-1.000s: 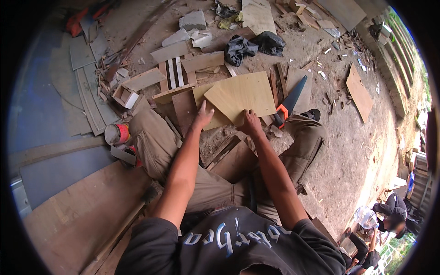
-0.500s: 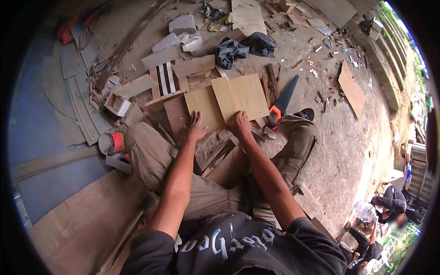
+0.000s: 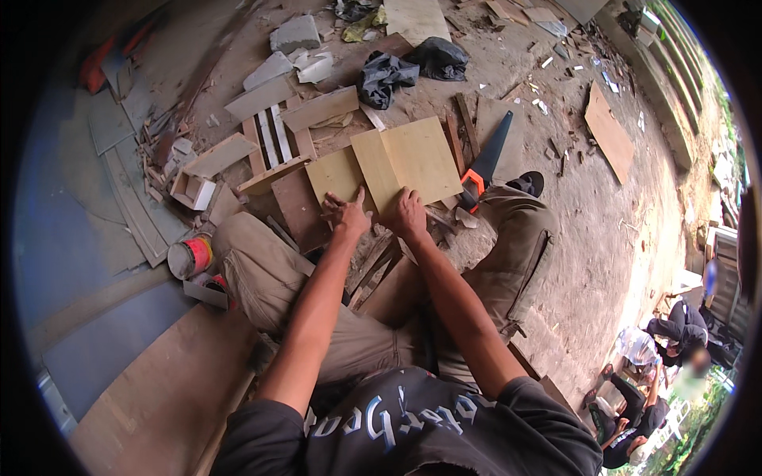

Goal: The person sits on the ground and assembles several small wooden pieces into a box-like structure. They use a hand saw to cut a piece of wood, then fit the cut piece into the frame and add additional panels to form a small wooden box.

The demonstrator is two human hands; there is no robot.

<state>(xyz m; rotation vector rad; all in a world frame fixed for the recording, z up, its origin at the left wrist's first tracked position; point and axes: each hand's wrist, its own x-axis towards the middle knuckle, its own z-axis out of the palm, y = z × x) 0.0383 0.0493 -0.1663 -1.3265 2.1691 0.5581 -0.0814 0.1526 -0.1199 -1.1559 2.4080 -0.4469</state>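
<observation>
Pale yellow plywood pieces lie in front of my crossed legs. My right hand grips the near edge of the larger plywood board, fingers bent over its top. To its left, my left hand rests at the near edge of a smaller plywood piece, fingers spread and holding nothing. Part of the smaller piece passes under the larger board. A brown board lies left of them. Just right of the plywood is a handsaw with a blue-grey blade and orange-and-black handle.
Beyond the plywood are wooden frames, a black plastic bag and a concrete block. A can stands by my left knee. A loose board lies on the dirt at right. Other people sit far right.
My left hand has slid rightward, closer to my right hand, and its fingers have spread. My right hand stays on the board's near edge. The view has shifted slightly.
</observation>
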